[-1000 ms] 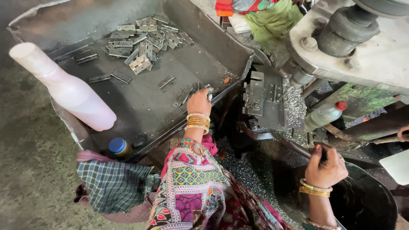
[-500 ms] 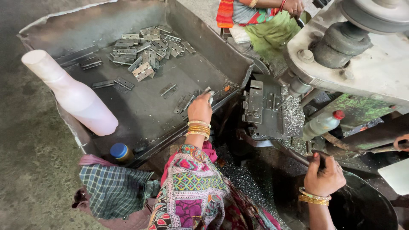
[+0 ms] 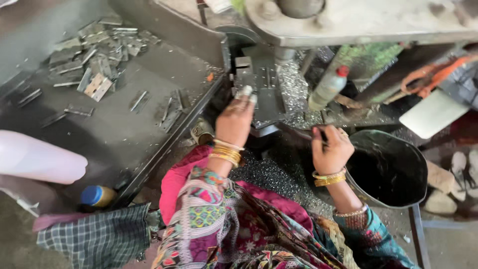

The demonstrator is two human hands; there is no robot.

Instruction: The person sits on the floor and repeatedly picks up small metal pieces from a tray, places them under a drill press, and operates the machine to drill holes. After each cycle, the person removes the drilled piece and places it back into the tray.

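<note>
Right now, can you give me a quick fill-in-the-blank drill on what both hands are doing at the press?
1. The left hand sets a small metal piece on the dark steel ____ block.
2. The right hand grips a thin dark ____.
3. The grey clear bottle has a ____ cap.

Missing: die; rod; red

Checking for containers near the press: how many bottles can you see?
3, maybe more hidden: a large pale bottle at the tray's left edge, a blue-capped bottle below it, and a red-capped bottle right of the die block, beyond the right hand.
</note>
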